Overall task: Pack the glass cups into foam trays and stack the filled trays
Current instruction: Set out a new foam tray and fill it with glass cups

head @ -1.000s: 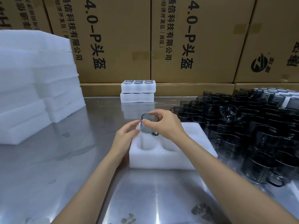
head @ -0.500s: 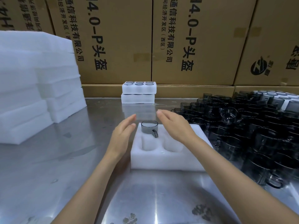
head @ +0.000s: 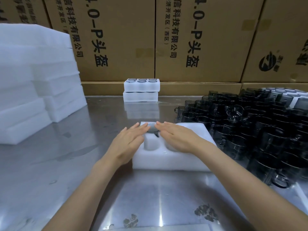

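Two filled trays (head: 141, 90) stacked at back of table (head: 83, 164). Third tray (head: 168, 161) in front: one cup (head: 152, 127) seated in far pocket, other pockets unfilled. Left hand (head: 129, 142) and right hand (head: 179, 139) flat, unclenched, flanking cup, grasping nothing. Large cluster of loose cups (head: 253, 129) at right, unpacked.

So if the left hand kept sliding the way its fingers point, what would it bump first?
Probably the glass cup sunk in the foam tray; the left hand has its fingertips at the rim, though contact is unclear.
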`<state>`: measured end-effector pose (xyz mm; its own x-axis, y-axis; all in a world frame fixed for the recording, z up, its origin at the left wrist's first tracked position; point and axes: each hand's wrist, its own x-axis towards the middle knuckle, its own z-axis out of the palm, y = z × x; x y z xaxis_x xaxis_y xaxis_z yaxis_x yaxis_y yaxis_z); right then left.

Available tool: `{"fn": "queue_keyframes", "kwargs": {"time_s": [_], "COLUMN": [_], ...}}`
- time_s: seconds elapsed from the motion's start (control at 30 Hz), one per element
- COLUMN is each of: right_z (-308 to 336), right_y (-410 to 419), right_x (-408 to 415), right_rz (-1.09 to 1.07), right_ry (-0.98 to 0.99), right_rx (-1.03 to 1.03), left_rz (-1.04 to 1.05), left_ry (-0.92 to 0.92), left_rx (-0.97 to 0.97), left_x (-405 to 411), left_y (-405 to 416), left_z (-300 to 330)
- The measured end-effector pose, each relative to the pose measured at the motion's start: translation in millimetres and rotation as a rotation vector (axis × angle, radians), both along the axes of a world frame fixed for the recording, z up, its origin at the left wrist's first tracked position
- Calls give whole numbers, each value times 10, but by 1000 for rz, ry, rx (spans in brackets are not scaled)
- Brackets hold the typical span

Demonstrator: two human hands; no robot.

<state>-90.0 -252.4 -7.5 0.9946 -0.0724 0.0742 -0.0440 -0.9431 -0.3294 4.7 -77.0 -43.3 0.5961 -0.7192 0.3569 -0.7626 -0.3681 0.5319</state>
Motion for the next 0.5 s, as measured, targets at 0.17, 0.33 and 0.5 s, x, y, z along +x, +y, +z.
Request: {"fn": "queue_keyframes", "kwargs": {"time_s": [0.17,0.33,0.5], "right_z": [21,-33,70], "right_y": [27,80,11], "right_x": [-2,-35,-245], "right_rz": [-15,-99,-450], "right_ry": [6,-156,-586], "right_rx": [-47,-32,-118], "left_rz": [19,-18,-20], "left_ry": [-31,123,214], "left_rx": [5,-121,-277], "left_x": [-25,-51,-64], "left_y": [-2,-25,-11], "left_z": [8,-75,-56]}}
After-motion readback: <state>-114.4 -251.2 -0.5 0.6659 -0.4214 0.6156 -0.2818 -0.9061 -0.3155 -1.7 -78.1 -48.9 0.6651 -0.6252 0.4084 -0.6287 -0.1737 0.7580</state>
